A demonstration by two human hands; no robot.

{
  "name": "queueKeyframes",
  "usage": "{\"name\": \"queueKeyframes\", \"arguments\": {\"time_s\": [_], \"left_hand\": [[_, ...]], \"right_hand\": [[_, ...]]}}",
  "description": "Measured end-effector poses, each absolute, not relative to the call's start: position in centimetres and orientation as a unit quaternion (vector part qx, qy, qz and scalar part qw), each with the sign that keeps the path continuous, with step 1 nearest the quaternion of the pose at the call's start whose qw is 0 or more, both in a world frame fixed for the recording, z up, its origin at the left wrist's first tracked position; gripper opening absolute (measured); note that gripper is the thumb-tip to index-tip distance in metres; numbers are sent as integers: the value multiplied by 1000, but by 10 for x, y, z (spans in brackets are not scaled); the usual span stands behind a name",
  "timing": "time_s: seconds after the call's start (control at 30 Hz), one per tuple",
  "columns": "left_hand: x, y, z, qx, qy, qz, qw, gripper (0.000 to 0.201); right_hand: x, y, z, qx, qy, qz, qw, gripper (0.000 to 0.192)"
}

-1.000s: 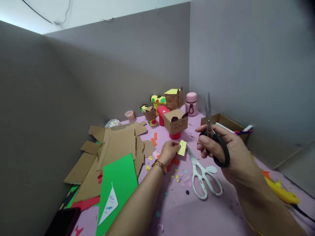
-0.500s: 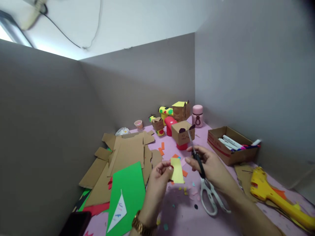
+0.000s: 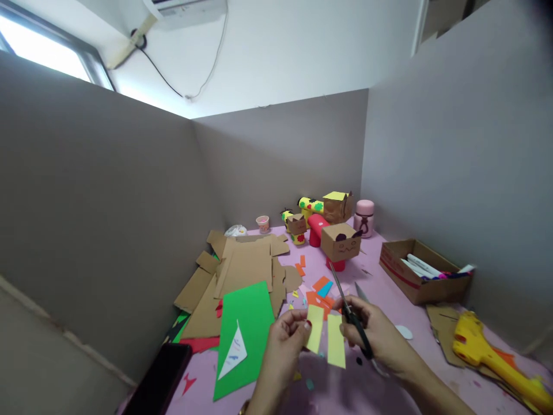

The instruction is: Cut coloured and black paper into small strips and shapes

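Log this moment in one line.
Left hand: holds yellow strip | Right hand: holds black-handled scissors, second yellow strip | Nearby: green sheet, yellow glue gun

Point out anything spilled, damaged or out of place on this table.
Orange paper scraps lie strewn on the pink table just beyond the yellow paper strips, and the cardboard pile has ragged edges, its pieces lying askew. Both look untidy; no liquid spill shows.

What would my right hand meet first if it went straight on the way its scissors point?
Probably the nearest cat: the black scissors in your right hand point at its red base. Depth is hard to judge, so they might pass above it.
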State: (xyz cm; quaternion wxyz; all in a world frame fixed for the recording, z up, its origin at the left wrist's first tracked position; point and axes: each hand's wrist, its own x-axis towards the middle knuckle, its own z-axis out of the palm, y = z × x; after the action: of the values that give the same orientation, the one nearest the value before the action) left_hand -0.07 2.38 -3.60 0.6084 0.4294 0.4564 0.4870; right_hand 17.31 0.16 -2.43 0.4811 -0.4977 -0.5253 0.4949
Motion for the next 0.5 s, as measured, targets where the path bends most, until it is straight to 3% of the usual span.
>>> {"name": "queueKeyframes", "arguments": {"time_s": [0.27, 0.5], "left_hand": [[-54, 5, -52, 380, 507, 513, 580, 37], [-58, -27, -78, 400, 514, 452, 609, 41]], "right_hand": [[150, -41, -73, -546, -547, 499, 392, 26], [150, -54, -86, -590, -627, 391, 326, 23]]}}
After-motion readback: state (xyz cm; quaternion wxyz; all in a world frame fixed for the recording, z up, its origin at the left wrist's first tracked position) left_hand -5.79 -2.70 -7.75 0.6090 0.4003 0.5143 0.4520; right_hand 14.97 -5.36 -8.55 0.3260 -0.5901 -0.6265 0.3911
